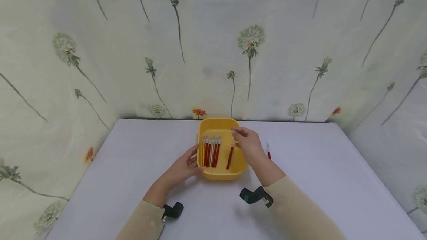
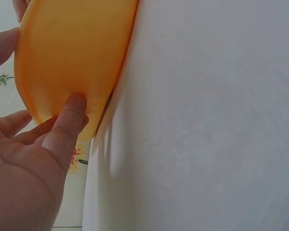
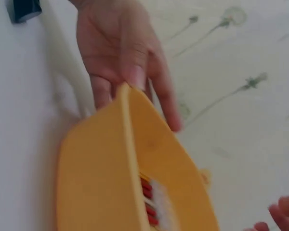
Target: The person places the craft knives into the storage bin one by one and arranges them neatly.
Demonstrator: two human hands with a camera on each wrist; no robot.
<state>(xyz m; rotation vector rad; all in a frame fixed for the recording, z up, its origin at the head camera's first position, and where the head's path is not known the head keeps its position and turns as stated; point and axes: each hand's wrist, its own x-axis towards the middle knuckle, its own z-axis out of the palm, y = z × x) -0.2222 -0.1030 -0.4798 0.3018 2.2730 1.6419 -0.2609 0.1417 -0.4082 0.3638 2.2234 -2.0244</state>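
A yellow plastic tray stands on the table. A row of slim pen-like sticks, mostly red with whitish pointed ends, lies along its left side. My left hand touches the tray's left side, thumb at the near corner and fingers spread along the outer wall. Over the right rim, my right hand has its fingers apart, fingertips right at the pale end of a single red stick lying slanted in the tray. In the right wrist view, the fingertips show at the lower right, with nothing visible between them.
Another red stick with a white point lies on the white table right of the tray, partly hidden by the right forearm. Behind the table's far edge hangs a backdrop printed with dandelions. Small black cameras sit on both wrists.
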